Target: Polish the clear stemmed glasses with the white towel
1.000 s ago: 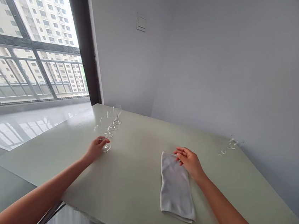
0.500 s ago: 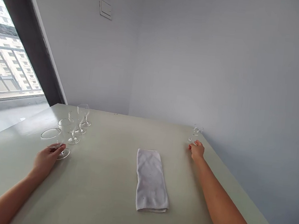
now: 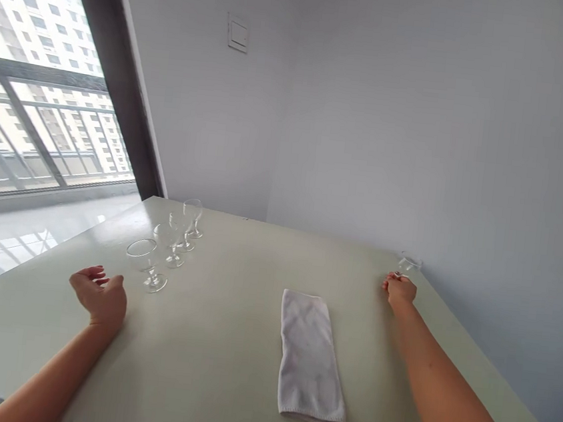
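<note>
In the head view, holding the left hand [image 3: 102, 294] empty and loosely curled just beside the nearest upright stemmed glass [image 3: 150, 272] on the table [image 3: 225, 312]; curling the right hand [image 3: 401, 289] at glassware [image 3: 409, 261] near the wall [image 3: 369, 146], cannot tell whether gripping it.

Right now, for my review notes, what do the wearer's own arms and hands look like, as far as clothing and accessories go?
Both the left hand and the right hand are ungloved. The left forearm and right forearm are bare, no sleeves in view, with no watch or bracelet visible.
</note>
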The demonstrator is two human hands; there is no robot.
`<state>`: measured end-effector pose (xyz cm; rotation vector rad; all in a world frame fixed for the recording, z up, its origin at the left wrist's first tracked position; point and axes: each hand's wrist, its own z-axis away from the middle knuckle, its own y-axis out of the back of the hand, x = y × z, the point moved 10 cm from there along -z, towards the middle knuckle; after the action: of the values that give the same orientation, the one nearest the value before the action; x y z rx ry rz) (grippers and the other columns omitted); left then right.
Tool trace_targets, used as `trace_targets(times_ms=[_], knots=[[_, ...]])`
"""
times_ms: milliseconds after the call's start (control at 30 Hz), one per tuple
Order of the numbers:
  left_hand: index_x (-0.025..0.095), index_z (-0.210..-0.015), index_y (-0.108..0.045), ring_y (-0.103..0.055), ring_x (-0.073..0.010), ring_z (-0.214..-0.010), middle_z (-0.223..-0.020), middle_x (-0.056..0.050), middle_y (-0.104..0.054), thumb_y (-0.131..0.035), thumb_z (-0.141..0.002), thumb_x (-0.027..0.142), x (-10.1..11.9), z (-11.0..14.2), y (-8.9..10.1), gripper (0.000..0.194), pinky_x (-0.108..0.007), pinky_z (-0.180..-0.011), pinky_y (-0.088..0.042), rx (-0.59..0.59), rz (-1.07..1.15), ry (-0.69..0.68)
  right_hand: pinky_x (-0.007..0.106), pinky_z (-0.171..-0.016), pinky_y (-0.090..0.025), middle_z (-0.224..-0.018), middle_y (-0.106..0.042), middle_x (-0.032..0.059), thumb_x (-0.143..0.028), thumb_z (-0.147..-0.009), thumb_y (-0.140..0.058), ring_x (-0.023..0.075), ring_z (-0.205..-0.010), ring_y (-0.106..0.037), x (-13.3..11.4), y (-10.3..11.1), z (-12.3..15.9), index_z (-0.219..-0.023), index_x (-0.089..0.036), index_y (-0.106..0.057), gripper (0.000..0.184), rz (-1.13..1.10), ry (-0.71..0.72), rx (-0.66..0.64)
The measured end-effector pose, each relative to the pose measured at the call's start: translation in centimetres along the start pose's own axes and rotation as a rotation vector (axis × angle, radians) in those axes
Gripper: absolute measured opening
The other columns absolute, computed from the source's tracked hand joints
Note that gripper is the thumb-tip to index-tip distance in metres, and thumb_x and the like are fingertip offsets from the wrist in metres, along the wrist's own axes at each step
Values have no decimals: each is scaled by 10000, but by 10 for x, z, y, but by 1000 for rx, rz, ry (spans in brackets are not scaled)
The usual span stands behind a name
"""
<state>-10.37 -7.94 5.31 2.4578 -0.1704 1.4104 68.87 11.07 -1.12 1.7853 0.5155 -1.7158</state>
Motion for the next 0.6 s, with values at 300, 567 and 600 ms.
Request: trace_targets(times_ms=[300, 567, 600], knots=[[184, -797, -423, -481, -146, -796, -848, -26, -461, -525, -693, 164, 137, 87, 1, 147, -308, -721, -420, -262, 200, -639, 191, -404, -374, -814, -673, 84, -298, -519, -705, 88, -518, -523, -57, -80, 149, -773, -128, -633, 314, -111, 134, -483], [241, -1047, -577, -447, -90, -651, -1019, -46, -522, -610, -720, 265, 188, 207, -56, 329, -250, -629, -443, -989, 278, -374, 232, -513, -405, -729, -648, 17, -310, -713, -610, 107, -567, -513, -107, -139, 403, -849, -185, -676, 196, -33, 327, -1257], [236, -1012, -600, -460, -91, -654, -1003, -44, -531, -609, -723, 281, 185, 208, -57, 293, -247, -619, -442, -994, 305, -332, 232, -530, -408, -687, -627, 2, -305, -739, -582, 107, -574, -507, -109, -139, 421, -834, -194, -680, 176, -24, 376, -1299]])
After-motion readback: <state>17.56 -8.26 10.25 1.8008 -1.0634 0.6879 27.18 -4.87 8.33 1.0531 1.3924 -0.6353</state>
